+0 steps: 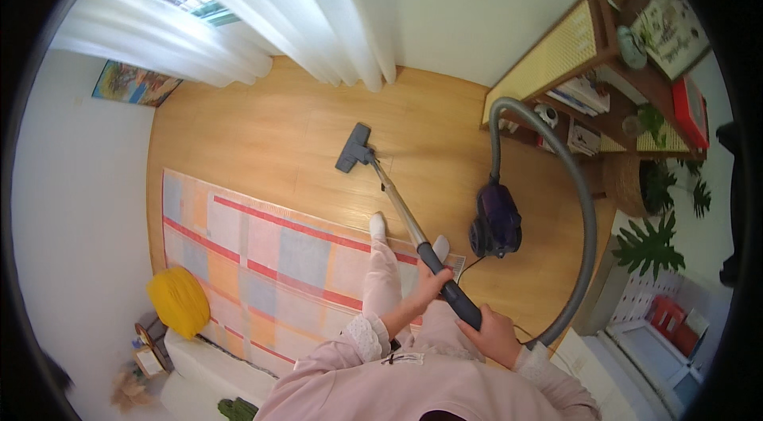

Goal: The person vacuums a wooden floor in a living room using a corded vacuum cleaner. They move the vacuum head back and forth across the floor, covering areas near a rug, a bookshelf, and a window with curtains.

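Both hands grip the wand of a canister vacuum cleaner. My left hand (431,286) is closed around the dark upper tube of the vacuum wand (403,206), and my right hand (496,334) holds the dark handle (464,305) nearer my body. At the wand's far end, the grey floor head (356,148) rests on the wood floor (268,129), beyond my white-socked feet. A grey ribbed hose (587,224) arcs on the right from near my right hand to the purple canister body (498,218), which stands on the floor.
A patchwork-coloured rug (262,242) lies at the left, with a yellow pouf (179,302) by it. White curtains (334,21) reach the floor ahead. A wood-and-rattan shelf (545,66) and a potted plant (626,187) stand right. A cord (471,269) runs beside the canister.
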Demonstrator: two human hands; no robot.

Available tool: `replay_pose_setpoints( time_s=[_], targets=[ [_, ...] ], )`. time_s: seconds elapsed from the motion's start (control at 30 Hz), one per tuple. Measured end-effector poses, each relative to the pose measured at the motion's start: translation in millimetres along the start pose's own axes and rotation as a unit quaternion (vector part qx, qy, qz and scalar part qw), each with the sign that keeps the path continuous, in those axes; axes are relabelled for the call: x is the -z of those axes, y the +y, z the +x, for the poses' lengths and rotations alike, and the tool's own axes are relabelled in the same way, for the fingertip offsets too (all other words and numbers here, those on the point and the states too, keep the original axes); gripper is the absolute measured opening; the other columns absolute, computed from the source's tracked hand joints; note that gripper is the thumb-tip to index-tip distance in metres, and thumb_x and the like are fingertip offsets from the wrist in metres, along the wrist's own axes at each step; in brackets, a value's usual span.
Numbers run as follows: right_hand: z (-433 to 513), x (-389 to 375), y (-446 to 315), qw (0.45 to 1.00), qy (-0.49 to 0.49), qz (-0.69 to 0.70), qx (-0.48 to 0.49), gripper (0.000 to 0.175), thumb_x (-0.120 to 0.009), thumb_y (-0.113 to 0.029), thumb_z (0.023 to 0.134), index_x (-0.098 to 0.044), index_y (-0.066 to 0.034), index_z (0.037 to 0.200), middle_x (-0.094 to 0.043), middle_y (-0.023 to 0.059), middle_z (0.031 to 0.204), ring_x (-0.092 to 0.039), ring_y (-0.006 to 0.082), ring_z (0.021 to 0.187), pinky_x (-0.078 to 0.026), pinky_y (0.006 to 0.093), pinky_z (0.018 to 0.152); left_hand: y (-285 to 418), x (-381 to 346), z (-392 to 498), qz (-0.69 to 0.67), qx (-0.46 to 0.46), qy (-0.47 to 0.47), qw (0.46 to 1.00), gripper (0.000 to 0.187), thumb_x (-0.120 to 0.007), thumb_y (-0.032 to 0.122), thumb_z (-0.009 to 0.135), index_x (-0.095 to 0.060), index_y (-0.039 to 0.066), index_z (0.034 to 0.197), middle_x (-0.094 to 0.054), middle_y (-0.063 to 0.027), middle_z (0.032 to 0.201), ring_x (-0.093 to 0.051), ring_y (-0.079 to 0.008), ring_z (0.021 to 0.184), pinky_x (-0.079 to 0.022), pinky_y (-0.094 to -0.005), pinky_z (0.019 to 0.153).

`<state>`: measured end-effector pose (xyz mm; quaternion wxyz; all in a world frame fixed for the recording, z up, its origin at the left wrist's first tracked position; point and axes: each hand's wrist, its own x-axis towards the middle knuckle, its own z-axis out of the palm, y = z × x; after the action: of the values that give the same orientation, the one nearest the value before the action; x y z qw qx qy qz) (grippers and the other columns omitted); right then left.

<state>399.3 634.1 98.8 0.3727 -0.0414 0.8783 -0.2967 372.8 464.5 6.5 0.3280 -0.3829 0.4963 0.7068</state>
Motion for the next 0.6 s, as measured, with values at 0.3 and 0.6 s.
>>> replay_pose_setpoints(
  time_s=[0.3,0.6],
  targets=[
    [134,-45,-128,0.999,0.02,0.016,0.044,0.046,-0.06,-0.043,0.08,-0.055,0.0004,0.093,-0.061,0.0205,0.073,-0.061,0.0377,0.071,-0.047,0.0443,0.062,96,146,67,-0.007,-0.105,0.106,0.989,0.035,-0.059,0.018,0.072,-0.038,0.004,0.097,-0.048,-0.0053,0.073,-0.053,-0.0146,0.057,-0.045,-0.0292,0.045],
    [241,-70,-182,0.999,0.03,-0.006,0.018,0.05,-0.056,-0.05,0.08,-0.055,-0.002,0.094,-0.063,0.0188,0.079,-0.061,0.0382,0.072,-0.048,0.0437,0.064,168,223,125,0.013,-0.088,0.098,0.991,0.027,-0.058,0.02,0.073,-0.043,0.004,0.089,-0.051,-0.0073,0.069,-0.057,-0.0182,0.056,-0.054,-0.0356,0.047]
  ],
)
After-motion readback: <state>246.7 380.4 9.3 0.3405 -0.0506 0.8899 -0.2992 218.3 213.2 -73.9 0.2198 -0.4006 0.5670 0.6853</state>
